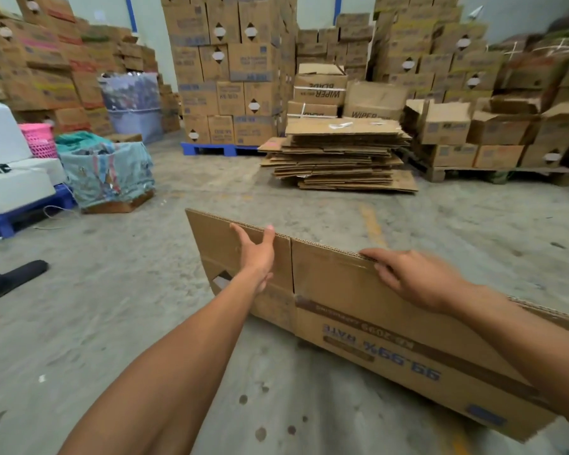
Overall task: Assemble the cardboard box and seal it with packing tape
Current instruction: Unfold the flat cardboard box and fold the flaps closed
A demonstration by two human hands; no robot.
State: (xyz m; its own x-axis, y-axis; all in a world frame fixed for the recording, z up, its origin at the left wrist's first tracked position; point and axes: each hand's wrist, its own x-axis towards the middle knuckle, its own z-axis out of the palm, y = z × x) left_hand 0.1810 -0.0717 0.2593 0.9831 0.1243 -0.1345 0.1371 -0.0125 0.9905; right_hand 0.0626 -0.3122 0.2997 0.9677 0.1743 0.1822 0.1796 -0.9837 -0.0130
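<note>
A flattened brown cardboard box (358, 310) stands on edge on the concrete floor in front of me, its blue print upside down. My left hand (257, 254) lies against the left panel with the fingers hooked over the top edge. My right hand (414, 277) rests on the right panel, fingertips curled over the same top edge. Both hands hold the box upright. No packing tape is in view.
A stack of flattened cartons (339, 156) lies on the floor straight ahead. Pallets of stacked boxes (230, 70) line the back wall. A cloth-covered bundle (109, 172) and white blocks on a blue pallet (10, 178) sit at the left. Dark sandals (10, 277) lie at far left.
</note>
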